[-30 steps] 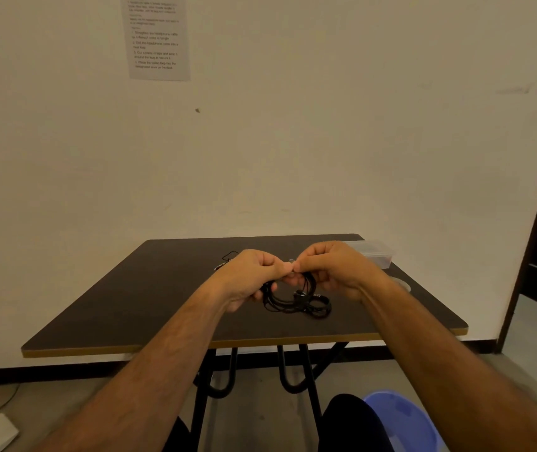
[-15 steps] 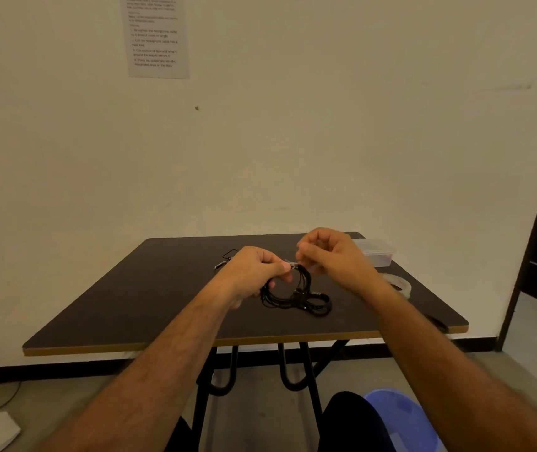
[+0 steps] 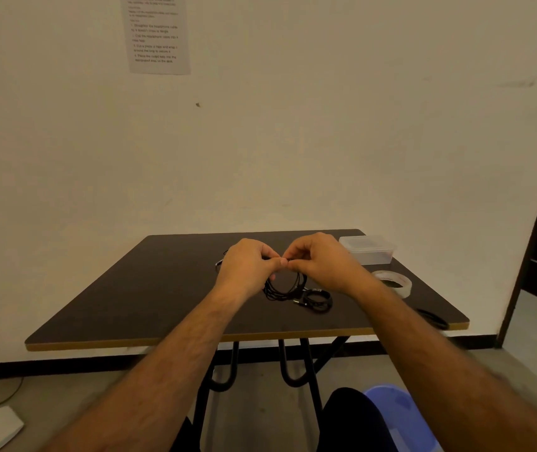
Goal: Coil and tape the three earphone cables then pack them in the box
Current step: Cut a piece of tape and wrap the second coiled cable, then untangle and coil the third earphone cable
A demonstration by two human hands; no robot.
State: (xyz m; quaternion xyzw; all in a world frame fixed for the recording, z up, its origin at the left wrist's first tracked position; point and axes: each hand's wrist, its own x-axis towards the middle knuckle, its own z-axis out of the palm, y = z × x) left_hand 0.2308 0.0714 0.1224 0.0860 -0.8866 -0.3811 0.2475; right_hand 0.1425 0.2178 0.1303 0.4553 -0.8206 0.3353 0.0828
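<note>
1. The loosely coiled black earphone cable (image 3: 283,288) hangs straight below the meeting fingertips of both hands, its loop upright and facing the person, its lower arc just above or on the dark brown table top (image 3: 130,305); which, I cannot tell.
2. The left hand (image 3: 247,265) pinches the top of the loop between thumb and curled fingers; the right hand (image 3: 321,261) pinches at the same spot, thumb tip to thumb tip, fingers narrowly curled; whether a strip of tape lies between them is too small to see.
3. A second, tighter black cable bundle (image 3: 316,300) lies on the table just right of the held loop, nearer the right hand.
4. The roll of clear tape (image 3: 392,283) sits to the right, near the right forearm; the lidded translucent plastic box (image 3: 368,249) stands behind it at the far right corner, so packing likely falls to the right hand.
</note>
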